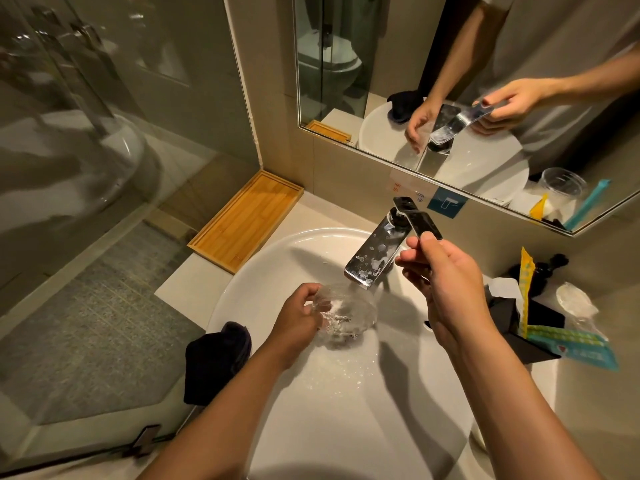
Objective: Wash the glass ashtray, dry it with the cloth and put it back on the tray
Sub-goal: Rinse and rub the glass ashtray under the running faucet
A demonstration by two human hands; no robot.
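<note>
Centrally: white basin (277, 258), oval, filling the lower middle; water droplets on its floor. Mirror (502, 46) at 1 o'clock, reflecting both hands and the tap. Glass shower partition (86, 150) at 9 to 10 o'clock. Bamboo tray (242, 223) at 11 o'clock of the basin, on the counter in the corner, nothing on it. Dark cloth (216, 362) at 8 o'clock, draped over the basin rim. Chrome tap (374, 258) at 12 o'clock, spout angled down toward the basin, water spots on its top face. Black lever (420, 221) raised above the tap body. Packets and a black holder (540, 327) at 3 o'clock on the counter. Right hand (446, 292) at 2 o'clock, thumb and fingers pinching the lever's free end. Left hand (298, 320) over the basin centre, clasping the left edge of the glass ashtray (343, 313). Ashtray held tilted, directly under the spout at 6 o'clock of it, water running onto it; well apart from the tray.
</note>
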